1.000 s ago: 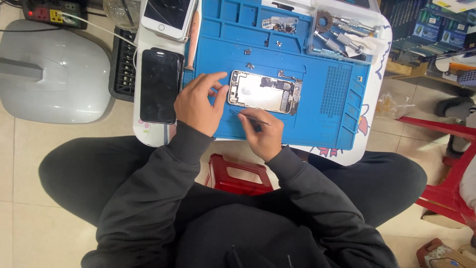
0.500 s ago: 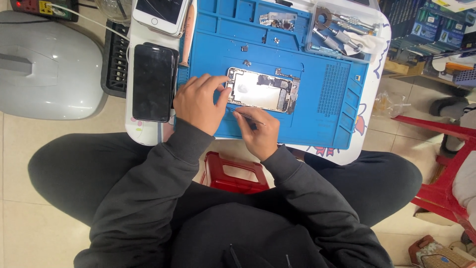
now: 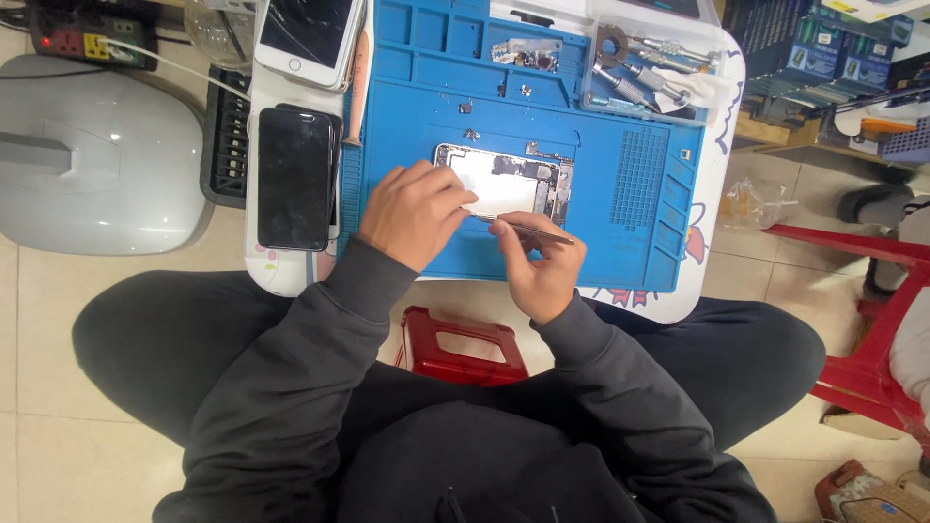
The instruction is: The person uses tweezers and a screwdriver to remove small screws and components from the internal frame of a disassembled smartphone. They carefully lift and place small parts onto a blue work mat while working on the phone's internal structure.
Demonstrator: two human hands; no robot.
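I see the opened silver phone body (image 3: 509, 181), its bare metal inside facing up, lying flat near the middle of the blue silicone repair mat (image 3: 581, 242) on the small white surface (image 3: 712, 184). My left hand (image 3: 412, 213) rests fingers-down on the phone's near-left corner, steadying it, while my right hand (image 3: 541, 266) pinches thin metal tweezers (image 3: 523, 230) whose tip meets the phone's lower edge. A black phone (image 3: 294, 177) lies face-up just left of the mat, a white phone (image 3: 305, 34) behind it, and a clear tray of metal tools (image 3: 644, 73) sits at the mat's far right corner.
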